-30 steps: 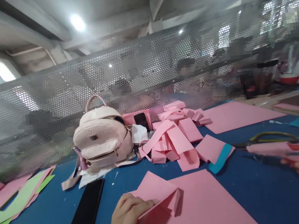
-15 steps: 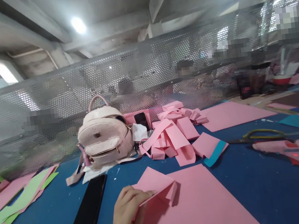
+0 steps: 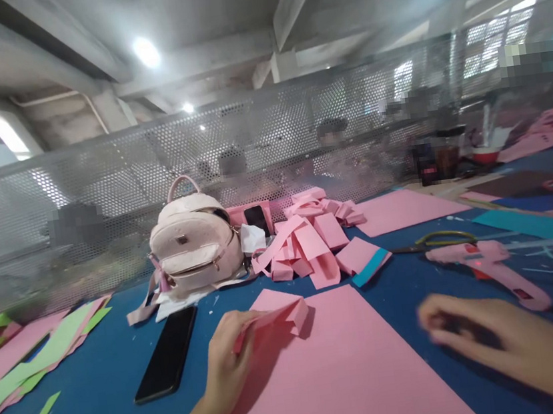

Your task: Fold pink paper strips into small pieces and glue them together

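Observation:
My left hand (image 3: 231,350) is closed on a folded piece of pink paper (image 3: 279,311), pinching its near edge between thumb and fingers. The folded piece is tilted just over a large flat pink sheet (image 3: 347,373), and its right end is bent into a small box-like flap. To the right of the sheet, my right hand (image 3: 473,327) is above the blue table with loosely curled, slightly blurred fingers; a gap shows between thumb and fingers, with nothing seen in it. Beyond that hand, a pink glue gun (image 3: 495,264) lies on the table, its red light on.
A cream backpack (image 3: 195,244) stands by the perforated metal screen (image 3: 267,127). Beside it are folded pink paper pieces (image 3: 306,243). A black phone (image 3: 168,354) lies left of my left hand. Scissors (image 3: 442,239) lie behind the glue gun. Green paper strips (image 3: 43,360) lie far left.
The glue gun, at the right edge with a hand on it earlier, now lies free on the table. My right hand has come into view, away from it. My left hand still holds the folded paper.

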### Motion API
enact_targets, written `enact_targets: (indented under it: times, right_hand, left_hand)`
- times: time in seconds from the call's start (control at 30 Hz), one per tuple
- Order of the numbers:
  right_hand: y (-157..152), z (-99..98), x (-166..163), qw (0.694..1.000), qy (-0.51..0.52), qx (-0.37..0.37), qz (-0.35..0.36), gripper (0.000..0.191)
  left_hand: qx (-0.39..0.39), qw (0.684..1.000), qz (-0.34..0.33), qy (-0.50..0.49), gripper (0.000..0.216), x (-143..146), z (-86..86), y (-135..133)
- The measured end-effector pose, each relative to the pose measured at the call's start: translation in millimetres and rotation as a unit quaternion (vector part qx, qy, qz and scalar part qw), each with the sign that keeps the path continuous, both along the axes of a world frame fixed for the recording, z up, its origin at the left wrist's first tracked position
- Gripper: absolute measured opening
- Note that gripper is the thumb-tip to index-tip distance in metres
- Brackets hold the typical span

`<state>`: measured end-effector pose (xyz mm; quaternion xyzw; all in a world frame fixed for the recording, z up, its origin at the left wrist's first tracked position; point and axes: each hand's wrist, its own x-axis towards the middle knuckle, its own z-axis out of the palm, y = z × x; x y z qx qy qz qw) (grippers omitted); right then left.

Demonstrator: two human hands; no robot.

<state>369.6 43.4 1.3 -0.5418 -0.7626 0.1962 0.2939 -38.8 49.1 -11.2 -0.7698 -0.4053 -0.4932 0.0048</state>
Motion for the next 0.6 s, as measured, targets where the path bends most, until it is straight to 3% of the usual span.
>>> enact_targets:
  times: [0.03, 0.13, 0.2, 0.3, 0.47, 0.6]
  right_hand:
    - [6, -1.5, -18, 0.996, 0.021, -0.054, 0.063, 0.025]
    - [31, -10.5, -71, 0.969, 0.136, -0.125, 0.164, 0.062]
    - [50, -18.6, -101, 0.945, 0.206, -0.158, 0.198, 0.082]
    - [72, -25.9, -134, 0.916, 0.293, -0.170, 0.214, 0.097]
    - [69, -19.3, -152, 0.873, 0.367, -0.138, 0.289, 0.084]
    - [49, -17.0, -144, 0.862, 0.391, -0.163, 0.280, 0.062]
  left_hand:
    - [-0.009, 1.000, 0.009, -0.013, 0.021, 1, -1.0, -1]
    - [-0.037, 0.998, 0.033, -0.051, 0.019, 4, -0.8, -4]
    - [-0.054, 0.995, 0.041, -0.074, 0.019, 7, 2.2, -8]
    - [-0.077, 0.988, 0.049, -0.125, 0.019, 11, 7.3, -17]
    - [-0.127, 0.963, 0.060, -0.229, 0.023, 13, 9.1, -33]
    - [-0.136, 0.958, 0.064, -0.244, 0.025, 17, 9.5, -41]
